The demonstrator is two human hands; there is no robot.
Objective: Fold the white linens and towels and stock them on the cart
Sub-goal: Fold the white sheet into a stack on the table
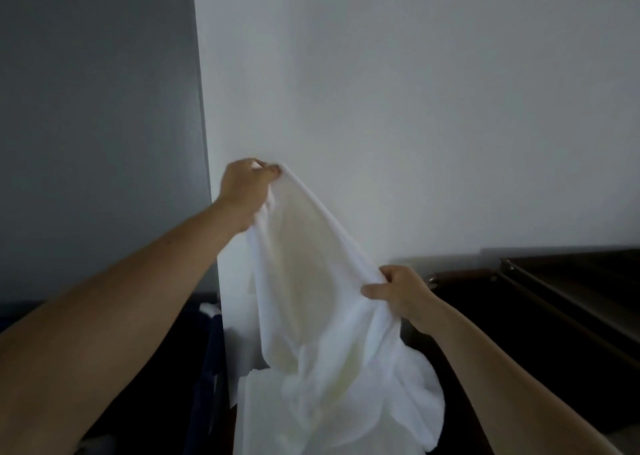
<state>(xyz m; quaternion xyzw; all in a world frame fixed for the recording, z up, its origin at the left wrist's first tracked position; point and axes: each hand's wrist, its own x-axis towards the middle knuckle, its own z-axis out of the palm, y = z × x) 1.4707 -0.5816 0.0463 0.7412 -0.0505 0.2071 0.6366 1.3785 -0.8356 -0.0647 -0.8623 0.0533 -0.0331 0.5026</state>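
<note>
The left hand (pixel 247 186) is raised high in front of the pale white wall (pixel 415 108) and pinches one end of a thin white linen cloth (pixel 311 316) between thumb and curled fingers. The right hand (pixel 401 293) sits lower and to the right, with its fingers and thumb closed round the same upper edge further along. Held like this, the edge runs taut on a slant between the two hands. The rest hangs loose and bunched below, out past the bottom of the view. The likely reason is to let the cloth's own weight pull it open, so the corners and edges can be found before the first fold. The folding looks barely begun, and this piece is not yet stocked. To the right, near the right forearm, stands a dark flat-topped unit with a metal-edged rim (pixel 571 299); whether it is the cart I cannot tell. At lower left, beside the hanging cloth, is dark blue fabric (pixel 207 368), and a grey wall panel (pixel 97 108) fills the left side. No brand, label or writing can be read anywhere
</note>
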